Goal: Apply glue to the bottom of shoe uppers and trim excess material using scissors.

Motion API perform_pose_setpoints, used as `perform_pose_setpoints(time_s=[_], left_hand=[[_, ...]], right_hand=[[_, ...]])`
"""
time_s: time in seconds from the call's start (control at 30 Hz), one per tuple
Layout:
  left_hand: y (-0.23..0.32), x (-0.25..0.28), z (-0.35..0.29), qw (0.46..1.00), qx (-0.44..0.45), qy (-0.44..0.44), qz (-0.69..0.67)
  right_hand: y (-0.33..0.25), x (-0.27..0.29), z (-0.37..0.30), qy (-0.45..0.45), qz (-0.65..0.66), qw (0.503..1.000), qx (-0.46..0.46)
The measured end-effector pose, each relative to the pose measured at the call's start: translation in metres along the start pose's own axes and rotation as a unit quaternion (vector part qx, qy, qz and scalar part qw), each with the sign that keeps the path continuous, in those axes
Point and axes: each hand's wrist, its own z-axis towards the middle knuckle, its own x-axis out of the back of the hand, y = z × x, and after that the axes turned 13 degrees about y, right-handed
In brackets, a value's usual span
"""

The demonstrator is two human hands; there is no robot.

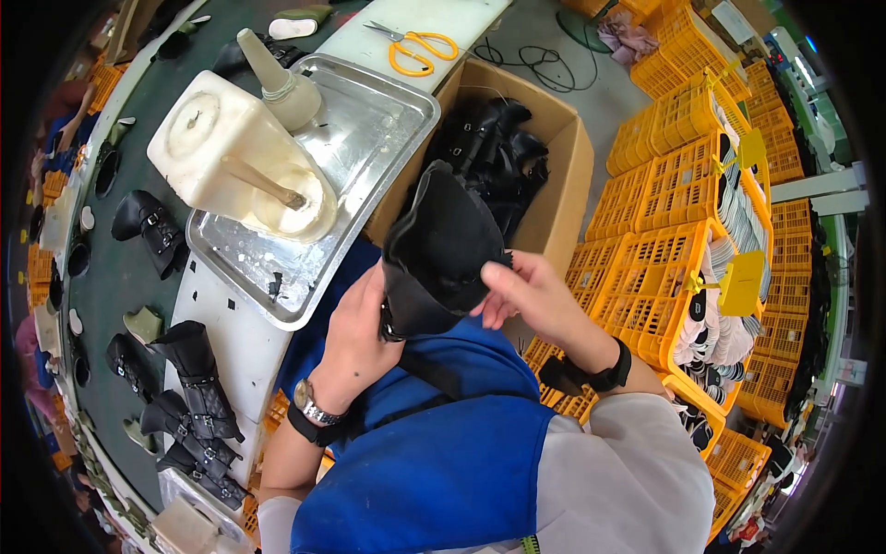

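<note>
Right hand (538,294), one: fingers pinching the right edge of the boot shaft, thumb at the opening. Left hand (353,328), one: wrapped on the shaft's left side, most of its fingers hidden. Black boot (461,235), one: held between both hands above the lap, its opening facing up. Wristwatch (312,406), one, silver, on the left wrist. Black wristbands (614,369), two, one per arm.

Beyond the hands, by container. Cardboard box (574,175), one, open: contained several buckled black boots, overlapping, exact number not countable. Metal tray (380,129), one: carried one cut-open white jug (208,138) and one tapered bottle (293,100). The jug lay on its side and held one brush (260,181), its handle leaning out. Table (226,323), white: bore one pair of orange-handled scissors (400,38) at its far end. Boot cluster (196,379) near the table's left edge: at least four, black. Orange crates (637,295), numerous, stacked at right: some held stacked flat pieces (746,217).
</note>
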Motion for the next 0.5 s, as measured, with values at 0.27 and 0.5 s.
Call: perform_pose_setpoints(time_s=[0.27,0.5], left_hand=[[0.000,0.036,0.003,0.940,0.227,0.048,-0.249],[-0.006,0.074,-0.004,0.902,0.293,0.004,-0.316]], right_hand=[[-0.034,0.033,0.079,0.074,-0.076,0.971,0.216],[-0.086,0.030,0.246,0.198,-0.386,0.750,0.500]])
